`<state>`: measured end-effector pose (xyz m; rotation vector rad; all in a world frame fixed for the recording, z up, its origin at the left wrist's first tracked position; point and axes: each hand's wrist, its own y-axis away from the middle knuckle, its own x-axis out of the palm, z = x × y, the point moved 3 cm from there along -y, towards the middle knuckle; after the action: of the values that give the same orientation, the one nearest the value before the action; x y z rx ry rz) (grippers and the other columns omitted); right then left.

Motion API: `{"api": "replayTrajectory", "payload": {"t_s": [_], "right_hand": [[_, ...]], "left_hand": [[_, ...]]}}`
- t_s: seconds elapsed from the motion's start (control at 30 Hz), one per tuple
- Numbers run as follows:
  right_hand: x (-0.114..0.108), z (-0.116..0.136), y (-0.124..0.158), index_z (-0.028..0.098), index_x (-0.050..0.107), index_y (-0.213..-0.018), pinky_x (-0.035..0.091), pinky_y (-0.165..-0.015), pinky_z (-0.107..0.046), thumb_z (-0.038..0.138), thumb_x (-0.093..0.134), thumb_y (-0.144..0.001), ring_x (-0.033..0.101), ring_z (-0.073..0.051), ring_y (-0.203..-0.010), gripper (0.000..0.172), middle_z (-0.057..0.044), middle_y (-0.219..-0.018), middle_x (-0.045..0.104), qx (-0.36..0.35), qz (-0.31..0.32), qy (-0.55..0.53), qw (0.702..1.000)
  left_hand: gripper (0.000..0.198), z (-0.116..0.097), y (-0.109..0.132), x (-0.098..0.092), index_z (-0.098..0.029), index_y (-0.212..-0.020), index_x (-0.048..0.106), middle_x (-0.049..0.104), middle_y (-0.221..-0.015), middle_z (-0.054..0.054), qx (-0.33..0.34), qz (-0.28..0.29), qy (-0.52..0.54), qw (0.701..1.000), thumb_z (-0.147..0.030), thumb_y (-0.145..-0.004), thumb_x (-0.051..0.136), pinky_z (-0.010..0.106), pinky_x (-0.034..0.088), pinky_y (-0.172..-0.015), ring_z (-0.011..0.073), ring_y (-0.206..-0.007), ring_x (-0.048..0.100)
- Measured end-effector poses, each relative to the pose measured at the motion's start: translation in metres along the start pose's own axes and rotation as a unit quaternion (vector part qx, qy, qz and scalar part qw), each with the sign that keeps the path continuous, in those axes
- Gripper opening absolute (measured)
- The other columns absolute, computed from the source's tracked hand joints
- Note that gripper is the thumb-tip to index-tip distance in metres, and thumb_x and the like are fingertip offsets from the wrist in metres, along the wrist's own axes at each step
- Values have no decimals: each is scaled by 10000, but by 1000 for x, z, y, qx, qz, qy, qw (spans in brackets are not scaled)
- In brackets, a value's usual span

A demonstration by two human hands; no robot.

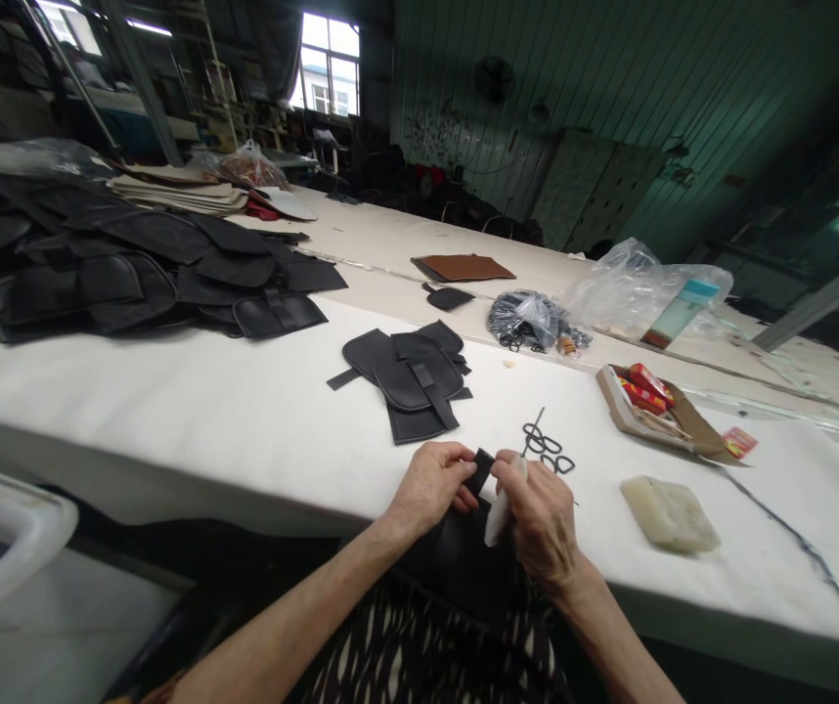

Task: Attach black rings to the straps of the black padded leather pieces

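My left hand (434, 481) pinches the short strap end (479, 469) of a black leather-like piece (463, 552) lying over my lap, at the table's front edge. My right hand (543, 513) is closed on a white-handled tool (499, 518); a thin dark shaft (535, 430) points away from it. Its thumb and forefinger meet the strap's tip. Several black rings (557, 463) lie just beyond my right hand. Ahead of my left hand is a small stack of black pieces with straps (416, 376).
A large heap of black pieces (97, 259) covers the left of the white table (243, 401). To the right are a yellowish block (670, 514), a cardboard box with red packets (614, 396) and a bag of dark rings (526, 318). A white bin (38, 513) stands lower left.
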<state>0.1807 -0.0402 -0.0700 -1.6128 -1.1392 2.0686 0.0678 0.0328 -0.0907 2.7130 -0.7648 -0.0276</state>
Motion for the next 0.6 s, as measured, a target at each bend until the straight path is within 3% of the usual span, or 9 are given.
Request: {"api": "replayTrajectory", "payload": {"t_s": [0.13, 0.23, 0.33, 0.43, 0.6], "right_hand": [[-3, 0, -1, 156, 549, -961, 374, -591, -275, 49, 382, -900, 497, -163, -633, 208, -107, -881, 659, -36, 5, 14, 999], [-3, 0, 1, 160, 555, -957, 395, -617, -290, 52, 386, -894, 532, -170, -670, 210, -130, -947, 662, -60, 1, 23, 998], [-2, -4, 5, 180, 549, -935, 401, -598, -282, 56, 408, -883, 539, -156, -642, 195, -85, -874, 657, -16, -16, -15, 1000], [0, -8, 7, 180, 522, -972, 407, -570, -270, 52, 422, -872, 535, -159, -633, 191, -35, -739, 613, 47, -35, -40, 997], [-2, -4, 3, 186, 530, -916, 412, -611, -299, 54, 417, -882, 531, -166, -653, 177, -65, -824, 646, 9, -23, -27, 999]], "left_hand": [[109, 2, 3, 0, -112, -858, 570, 542, -503, -41, 17, -4, 5, 1000, -116, -783, 491, 185, 437, -433, 122, -447, 594], [253, 3, 7, -1, -105, -1025, 547, 525, -509, -62, 49, -9, 10, 999, -127, -778, 498, 195, 442, -448, 124, -450, 588], [443, 5, 10, -2, -107, -1214, 498, 540, -572, -58, 81, -9, 13, 997, -131, -772, 498, 207, 456, -481, 116, -478, 589], [529, 8, 10, -2, -115, -1278, 484, 551, -646, -44, 91, 4, 19, 996, -105, -750, 504, 209, 460, -506, 98, -498, 580], [528, 9, 9, -3, -117, -1260, 522, 544, -675, -35, 99, 22, 31, 994, -101, -733, 529, 213, 466, -527, 88, -510, 570]]}}
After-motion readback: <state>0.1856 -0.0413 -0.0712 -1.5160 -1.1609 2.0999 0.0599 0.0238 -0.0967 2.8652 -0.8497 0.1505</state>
